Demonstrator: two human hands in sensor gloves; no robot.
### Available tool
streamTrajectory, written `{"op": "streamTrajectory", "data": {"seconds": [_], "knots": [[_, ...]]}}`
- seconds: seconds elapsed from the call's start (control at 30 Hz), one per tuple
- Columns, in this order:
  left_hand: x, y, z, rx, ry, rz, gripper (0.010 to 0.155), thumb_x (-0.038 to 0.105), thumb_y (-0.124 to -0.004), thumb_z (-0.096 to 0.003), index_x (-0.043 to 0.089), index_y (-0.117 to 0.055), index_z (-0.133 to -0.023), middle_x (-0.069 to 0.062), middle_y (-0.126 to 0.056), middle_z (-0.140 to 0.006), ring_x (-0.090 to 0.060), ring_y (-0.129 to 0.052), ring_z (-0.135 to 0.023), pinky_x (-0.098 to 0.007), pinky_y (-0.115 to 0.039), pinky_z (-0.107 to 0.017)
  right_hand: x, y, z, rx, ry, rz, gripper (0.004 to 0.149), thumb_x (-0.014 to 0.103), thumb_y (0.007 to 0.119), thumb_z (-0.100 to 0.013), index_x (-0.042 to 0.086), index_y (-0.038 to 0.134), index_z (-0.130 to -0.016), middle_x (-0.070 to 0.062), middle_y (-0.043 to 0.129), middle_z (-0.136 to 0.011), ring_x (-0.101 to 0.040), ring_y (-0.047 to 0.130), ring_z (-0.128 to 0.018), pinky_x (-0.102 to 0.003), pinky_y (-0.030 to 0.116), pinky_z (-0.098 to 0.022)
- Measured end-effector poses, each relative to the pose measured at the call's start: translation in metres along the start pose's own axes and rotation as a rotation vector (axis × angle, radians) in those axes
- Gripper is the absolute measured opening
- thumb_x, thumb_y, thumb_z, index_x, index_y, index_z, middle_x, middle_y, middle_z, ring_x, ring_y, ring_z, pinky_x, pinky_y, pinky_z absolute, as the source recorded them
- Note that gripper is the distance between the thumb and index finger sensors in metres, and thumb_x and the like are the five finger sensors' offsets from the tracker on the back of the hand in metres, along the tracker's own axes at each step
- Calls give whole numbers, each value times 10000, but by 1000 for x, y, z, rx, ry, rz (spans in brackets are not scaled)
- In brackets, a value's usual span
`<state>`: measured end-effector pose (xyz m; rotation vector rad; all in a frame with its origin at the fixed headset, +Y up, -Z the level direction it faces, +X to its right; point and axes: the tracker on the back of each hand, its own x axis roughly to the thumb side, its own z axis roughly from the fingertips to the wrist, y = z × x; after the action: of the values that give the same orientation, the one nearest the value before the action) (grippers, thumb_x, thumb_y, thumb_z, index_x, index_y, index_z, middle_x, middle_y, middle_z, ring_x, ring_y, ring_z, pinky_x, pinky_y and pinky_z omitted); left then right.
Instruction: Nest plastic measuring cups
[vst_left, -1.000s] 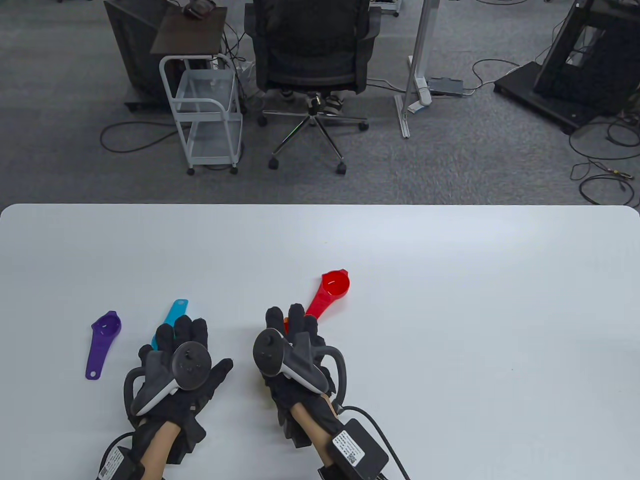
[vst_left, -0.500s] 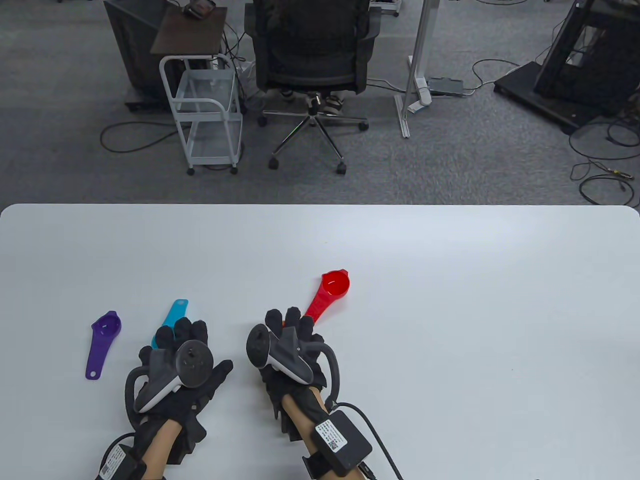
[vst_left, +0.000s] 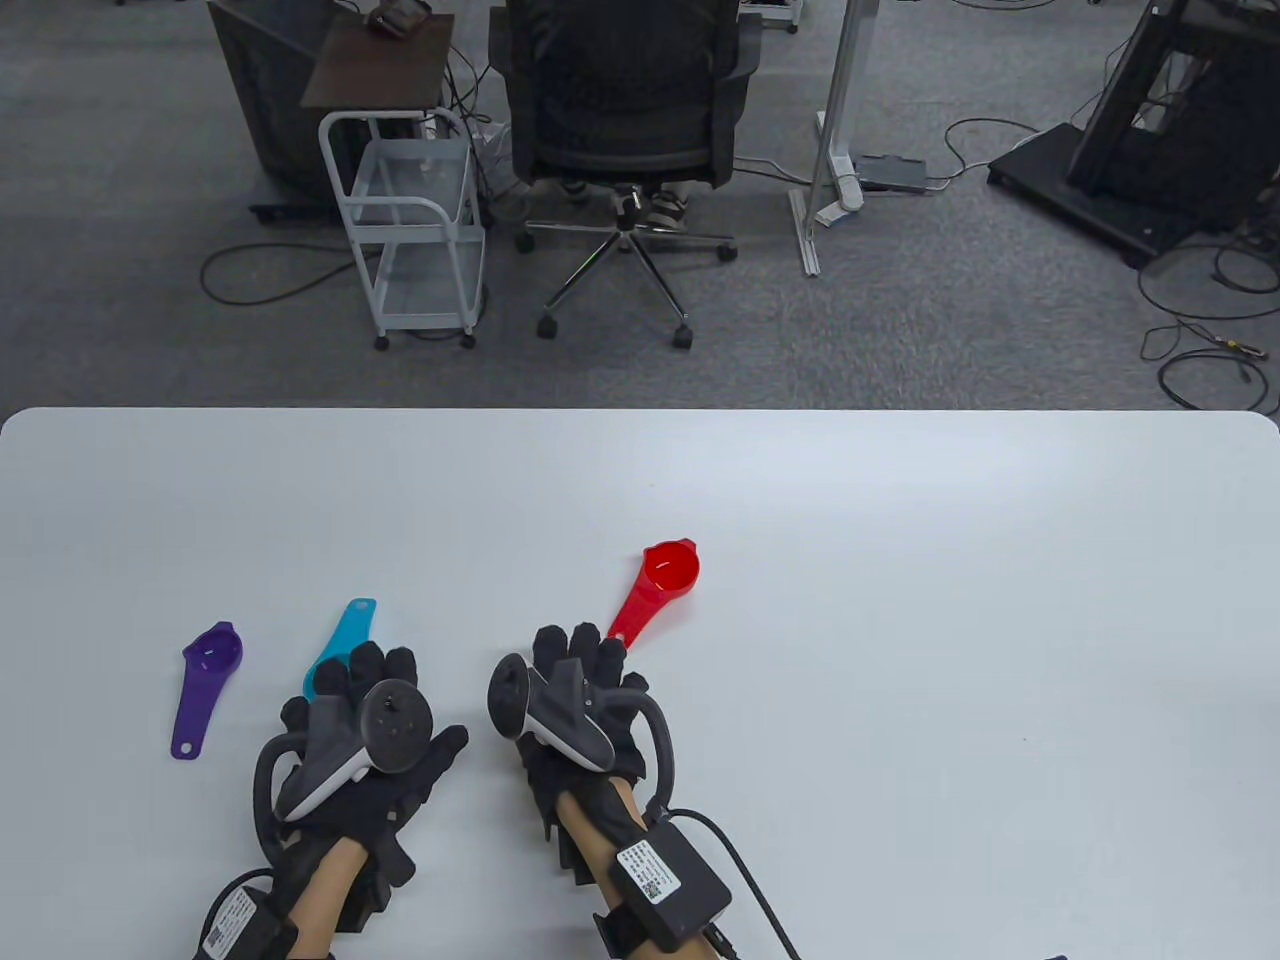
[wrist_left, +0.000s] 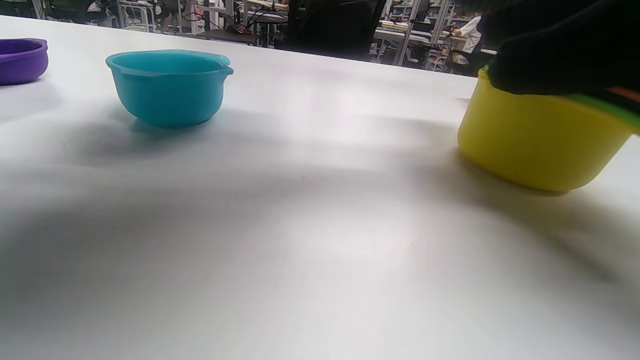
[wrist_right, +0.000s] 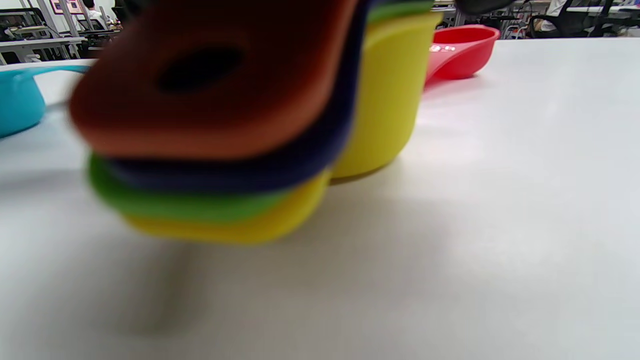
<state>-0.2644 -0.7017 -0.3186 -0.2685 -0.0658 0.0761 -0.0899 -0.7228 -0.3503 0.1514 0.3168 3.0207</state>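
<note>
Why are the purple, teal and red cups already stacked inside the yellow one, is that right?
Not quite. The purple cup, teal cup and red cup lie apart on the table, as the table view shows. The yellow cup holds green, dark blue and orange ones, per the right wrist view.

The table view looks steeply down from above the person's side of the white table (vst_left: 900, 600), facing out toward a black office chair (vst_left: 625, 100) beyond it. The left wrist view sits low, just above the tabletop, facing a turquoise plastic measuring cup (wrist_left: 167, 87) nearby. The right wrist view is equally low, very close to a blurred stack of nested plastic cups (wrist_right: 240, 130). Both wrist views share that yellow-bottomed stack and the turquoise cup.
</note>
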Motion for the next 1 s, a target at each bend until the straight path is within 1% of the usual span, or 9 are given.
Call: {"op": "streamTrajectory", "data": {"seconds": [0.17, 0.27, 0.43, 0.5, 0.73, 0.8, 0.87, 0.93, 1.0], "knots": [[-2, 1, 0, -4, 9, 6, 937, 658, -541, -535, 90, -140, -1161, -305, -101, -1199, -646, -126, -1026, -810, -151, -607, -1, 1, 1, -6, -18, 10, 784, 500, 585, -609, 102, 216, -1175, -352, 231, -1197, -592, 385, -1049, -755, 423, -695], [-5, 4, 0, 9, 11, 13, 938, 659, -539, -534, 92, -134, -1161, -303, -95, -1200, -642, -120, -1028, -809, -149, -609, -7, -6, 6, -30, -43, -9, 844, 574, 547, -578, 99, 183, -1173, -365, 197, -1194, -624, 282, -1034, -786, 352, -683], [-12, 10, 3, 37, 22, 20, 938, 659, -541, -533, 92, -137, -1162, -300, -95, -1201, -643, -118, -1027, -811, -150, -608, -35, -32, 28, -149, -109, 5, 851, 598, 516, -561, 115, 175, -1173, -365, 161, -1193, -626, 186, -1019, -802, 273, -675], [-14, 11, 4, 50, 24, 31, 939, 659, -542, -533, 92, -137, -1162, -297, -95, -1202, -643, -118, -1028, -810, -149, -609, -54, -35, 38, -155, -137, 18, 855, 600, 509, -561, 120, 149, -1170, -373, 116, -1187, -633, 117, -998, -805, 226, -665], [-21, 12, 1, 52, 48, 19, 939, 667, -540, -529, 108, -135, -1166, -282, -91, -1209, -637, -115, -1037, -810, -146, -616, -129, -17, 57, -155, -33, 113, 880, 627, 484, -543, 133, 102, -1163, -366, 57, -1184, -622, 30, -977, -802, 175, -663], [-25, 11, -2, 40, 64, 26, 939, 667, -542, -527, 111, -137, -1166, -279, -91, -1211, -638, -117, -1039, -810, -144, -619, -144, -9, 57, -133, -9, 82, 889, 631, 480, -540, 127, 94, -1161, -373, 51, -1179, -625, 26, -973, -804, 172, -659], [-32, 15, -4, 37, 111, 26, 937, 670, -541, -526, 119, -140, -1169, -276, -97, -1216, -635, -125, -1049, -812, -143, -628, -155, -6, 59, -70, 14, 29, 901, 634, 478, -537, 116, 78, -1156, -385, 33, -1170, -627, 9, -963, -803, 161, -657], [-47, 24, -6, 134, 164, 45, 929, 673, -542, -524, 129, -162, -1174, -262, -133, -1229, -623, -166, -1072, -813, -161, -643, -162, -8, 64, -106, 24, -11, 904, 631, 480, -536, 107, 82, -1156, -386, 41, -1170, -625, 16, -967, -803, 164, -658], [-58, 28, -9, 163, 171, 98, 926, 677, -539, -527, 126, -178, -1178, -275, -162, -1230, -634, -209, -1073, -820, -181, -641, -165, -10, 66, -106, 19, -30, 907, 632, 478, -537, 102, 81, -1156, -386, 44, -1171, -626, 20, -969, -804, 167, -657]]}}
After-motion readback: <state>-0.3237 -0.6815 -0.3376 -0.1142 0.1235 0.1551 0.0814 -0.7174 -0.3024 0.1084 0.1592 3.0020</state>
